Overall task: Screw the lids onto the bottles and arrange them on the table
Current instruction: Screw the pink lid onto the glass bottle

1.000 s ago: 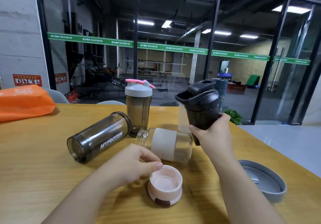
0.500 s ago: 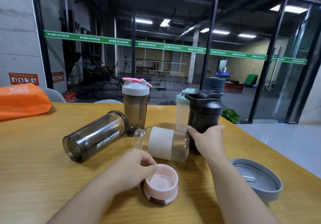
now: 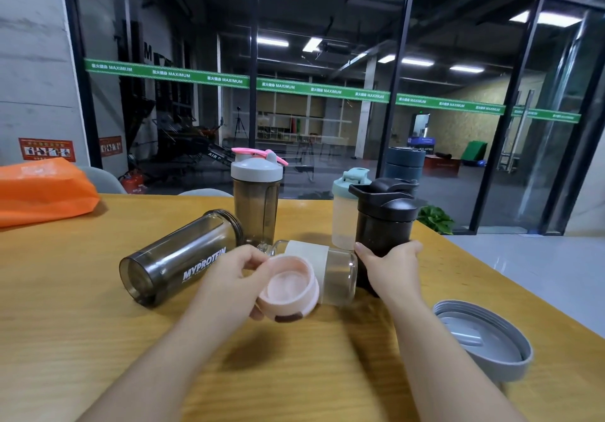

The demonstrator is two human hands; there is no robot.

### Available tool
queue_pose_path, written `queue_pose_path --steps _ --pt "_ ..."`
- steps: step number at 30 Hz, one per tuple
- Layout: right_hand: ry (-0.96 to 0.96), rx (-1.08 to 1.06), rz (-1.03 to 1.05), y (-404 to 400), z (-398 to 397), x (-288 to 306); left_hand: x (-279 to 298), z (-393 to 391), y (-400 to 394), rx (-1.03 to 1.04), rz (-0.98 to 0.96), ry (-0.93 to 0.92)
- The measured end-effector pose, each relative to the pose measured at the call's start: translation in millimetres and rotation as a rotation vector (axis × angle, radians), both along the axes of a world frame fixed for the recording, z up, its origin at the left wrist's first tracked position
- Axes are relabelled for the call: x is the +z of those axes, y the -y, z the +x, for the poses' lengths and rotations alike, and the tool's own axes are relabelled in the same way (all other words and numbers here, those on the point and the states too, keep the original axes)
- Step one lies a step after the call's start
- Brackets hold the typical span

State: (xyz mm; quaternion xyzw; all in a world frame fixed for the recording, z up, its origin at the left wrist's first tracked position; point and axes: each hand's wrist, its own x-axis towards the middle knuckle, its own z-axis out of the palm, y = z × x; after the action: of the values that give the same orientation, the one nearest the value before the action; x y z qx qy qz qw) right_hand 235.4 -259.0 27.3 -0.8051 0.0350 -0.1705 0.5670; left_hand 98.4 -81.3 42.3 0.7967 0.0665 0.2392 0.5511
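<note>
Glass bottle (image 3: 337,271) lying flat, mouth leftward toward pink lid (image 3: 288,289)

Open tabletop (image 3: 82,340) near left; bottles crowded mid-table, grey lid (image 3: 484,340) at near right edge.

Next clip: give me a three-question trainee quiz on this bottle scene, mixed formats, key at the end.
1. True or false: the MYPROTEIN bottle stands upright.
2. What does the left hand hold?
A. grey lid
B. pink lid
C. orange bag
3. Fill in: the right hand grips the base of the ___ shaker.

Key:
1. False: it lies on its side.
2. B, the pink lid.
3. Black: the black shaker.
</note>
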Motion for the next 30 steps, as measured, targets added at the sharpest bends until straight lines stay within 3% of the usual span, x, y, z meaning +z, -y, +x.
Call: queue_pose_path --steps 6,13,19,24,27,30 --pt "-0.004 0.012 0.029 -1.8 0.5 0.8 6.3 5.3 -6.3 0.171 -0.49 0.099" --pt "0.053 -0.038 0.017 -5.6 2.1 -0.9 13.5 5.9 -11.0 0.193 -0.984 0.145" --pt "0.057 -0.026 0.07 -4.2 -7.2 6.7 10.3 7.4 -17.2 0.177 -1.122 0.146" --pt "0.191 -0.204 -0.028 -3.3 -26.0 15.6 5.0 11.1 -26.0 0.179 -1.236 0.079" --pt "0.396 -0.031 -0.051 -12.7 -36.7 17.9 4.6 10.7 -25.4 0.146 -1.287 0.07" --pt "0.555 0.199 -0.287 -27.6 -45.5 18.9 5.1 9.7 -24.9 0.124 -1.3 0.081"
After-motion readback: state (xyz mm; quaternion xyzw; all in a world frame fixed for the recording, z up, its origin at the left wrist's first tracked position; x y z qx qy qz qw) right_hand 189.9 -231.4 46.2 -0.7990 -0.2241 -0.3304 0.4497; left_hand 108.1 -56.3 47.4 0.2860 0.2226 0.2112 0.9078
